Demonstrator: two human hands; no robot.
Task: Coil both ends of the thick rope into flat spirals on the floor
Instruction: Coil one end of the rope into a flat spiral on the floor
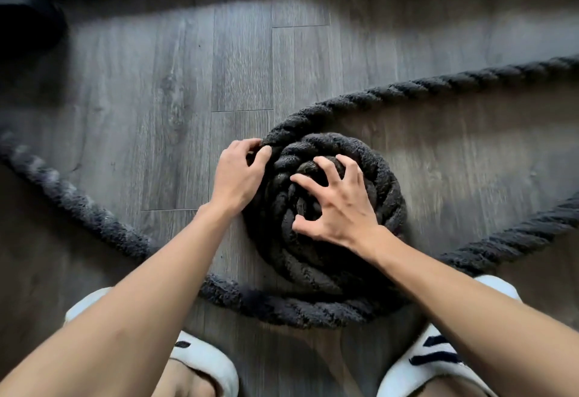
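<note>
On the wood floor (pixel 156 99) before your slippers (pixel 206 362), the thick dark rope (pixel 385 183) lies wound in a tight, fuzzy spiral; your left grip (pixel 239 177) clasps its outer turn, while your right grip (pixel 338 205) presses splayed on the centre.

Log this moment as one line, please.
left hand: grips rope, outer turn | right hand: presses on spiral | coiling unfinished

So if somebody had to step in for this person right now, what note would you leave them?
Left hand: grips the rope's outermost turn at the spiral's left edge.
Right hand: fingers spread, pressing the spiral's centre.
Done: one spiral started, a few turns, on the floor.
To do: wind in the loose rope trailing right; no second spiral is in view.
</note>
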